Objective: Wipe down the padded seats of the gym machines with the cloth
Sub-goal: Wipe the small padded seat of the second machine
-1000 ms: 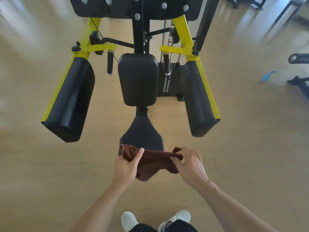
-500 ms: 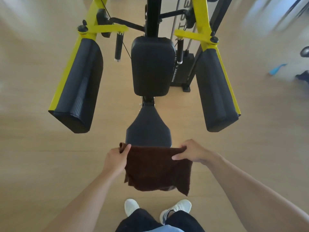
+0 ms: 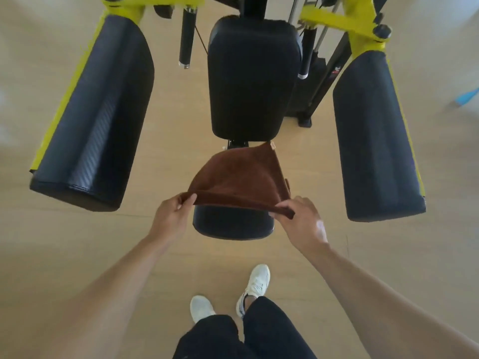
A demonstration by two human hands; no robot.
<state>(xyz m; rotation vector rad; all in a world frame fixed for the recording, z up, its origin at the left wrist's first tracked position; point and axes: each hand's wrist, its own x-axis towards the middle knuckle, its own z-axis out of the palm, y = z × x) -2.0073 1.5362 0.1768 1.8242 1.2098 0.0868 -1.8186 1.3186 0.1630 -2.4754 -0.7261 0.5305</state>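
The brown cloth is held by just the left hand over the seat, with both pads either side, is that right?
Not quite. The head view shows both hands holding the brown cloth: left hand and right hand each pinch a corner over the seat.

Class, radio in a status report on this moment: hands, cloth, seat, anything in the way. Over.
Left hand and right hand each pinch a near corner of the brown cloth. Cloth spread over the seat. Nothing in the way.

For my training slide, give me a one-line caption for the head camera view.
Both hands, left hand and right hand, spread a brown cloth over the machine's black padded seat.
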